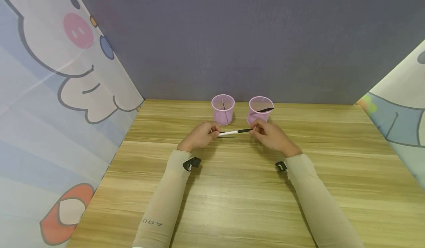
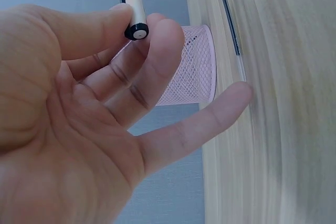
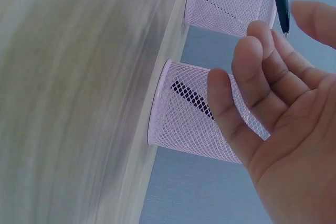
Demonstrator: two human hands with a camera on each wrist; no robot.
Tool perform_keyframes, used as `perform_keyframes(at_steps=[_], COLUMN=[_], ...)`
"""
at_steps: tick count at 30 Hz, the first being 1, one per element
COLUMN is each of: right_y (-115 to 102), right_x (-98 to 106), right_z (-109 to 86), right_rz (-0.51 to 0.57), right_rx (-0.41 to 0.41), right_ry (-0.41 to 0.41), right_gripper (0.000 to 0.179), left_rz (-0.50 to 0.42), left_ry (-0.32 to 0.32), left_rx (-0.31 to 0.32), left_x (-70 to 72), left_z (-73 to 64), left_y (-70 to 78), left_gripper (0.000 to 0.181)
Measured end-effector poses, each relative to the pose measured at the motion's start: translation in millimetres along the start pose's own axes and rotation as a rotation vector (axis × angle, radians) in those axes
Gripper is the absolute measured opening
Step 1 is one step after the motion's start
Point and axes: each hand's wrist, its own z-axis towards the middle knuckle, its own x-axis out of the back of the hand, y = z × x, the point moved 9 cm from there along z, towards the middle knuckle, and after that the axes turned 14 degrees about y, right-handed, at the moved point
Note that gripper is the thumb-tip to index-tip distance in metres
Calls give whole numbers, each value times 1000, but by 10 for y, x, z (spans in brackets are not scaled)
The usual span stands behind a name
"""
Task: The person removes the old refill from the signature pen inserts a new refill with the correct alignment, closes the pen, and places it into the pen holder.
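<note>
My left hand (image 1: 201, 134) pinches the rear end of a white pen (image 1: 229, 133) between thumb and fingers. Its black grip section (image 1: 244, 131) points right, toward my right hand (image 1: 273, 136). In the right wrist view, the bare metal tip lies in the gap between the right thumb and loosely bent fingers (image 3: 247, 59). A thin dark pen refill (image 2: 228, 17) lies on the table below the pen; the left little finger reaches to its clear end in the left wrist view.
Two pink mesh cups stand just beyond the hands. The left cup (image 1: 217, 116) has a thin dark stick inside; from the right cup (image 1: 251, 115) leans a black pen part (image 1: 266, 110). A grey wall (image 1: 232, 41) rises behind the wooden table (image 1: 229, 200).
</note>
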Motion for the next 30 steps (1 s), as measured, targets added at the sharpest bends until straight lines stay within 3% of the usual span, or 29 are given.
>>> perform_keyframes(at_steps=[9, 19, 30], right_y=[-29, -48, -52], right_x=[6, 1, 8], right_z=[-12, -17, -20], right_rz=[22, 54, 22], right_rx=[17, 16, 36], right_ry=[3, -5, -4], right_gripper=[7, 8, 5], left_rz=[6, 36, 27], left_ry=[-6, 17, 6], left_rx=[17, -34, -34], left_x=[2, 3, 3], left_z=[-7, 9, 13], left_y=[-2, 18, 18], left_gripper=[13, 12, 11])
